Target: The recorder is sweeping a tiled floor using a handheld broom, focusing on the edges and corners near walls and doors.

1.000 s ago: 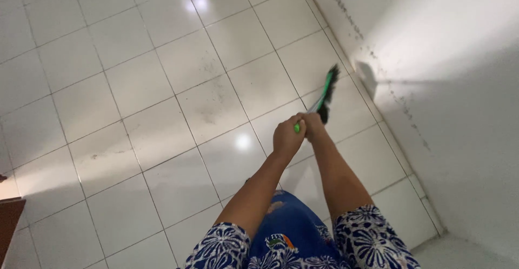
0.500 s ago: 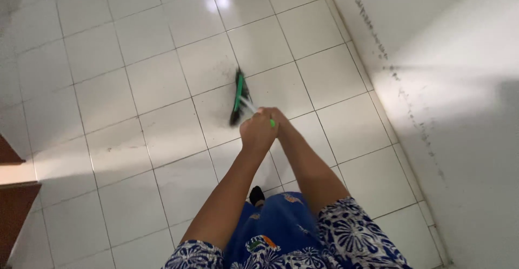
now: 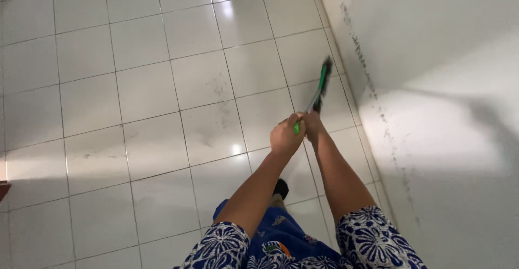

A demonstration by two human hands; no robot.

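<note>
Left hand: the left hand (image 3: 285, 135) was closed tight around the near end of the broom's handle, in the middle of the view.
Right hand: the right hand (image 3: 312, 123) was also wrapped around the handle, just to the right of the left hand and touching it.
Broom: a broom (image 3: 321, 89) with a green and silver handle was held by both hands. A small green bit of the handle could be seen between the two hands.
Broom head: the dark bristles (image 3: 324, 80) with a green strip were seen far from the hands, up and to the right of them. The head was set down on the floor, just beside the bottom of the wall.
Handle: the handle was tilted away from the body, running from the hands out to the far right.
Floor: white square tiles (image 3: 140, 90) were seen all over, with grey lines between them. Some dark dusty marks (image 3: 219, 104) were seen on the tiles to the left of the broom head.
Wall: a white wall (image 3: 432, 85) was seen on the right side, with dark dirty spots along its bottom edge.
Clothes: blue and white flowery sleeves (image 3: 373, 242) were worn on both arms, near the bottom of the view.
Foot: a dark shoe tip (image 3: 280, 187) was seen on the floor under the arms.
</note>
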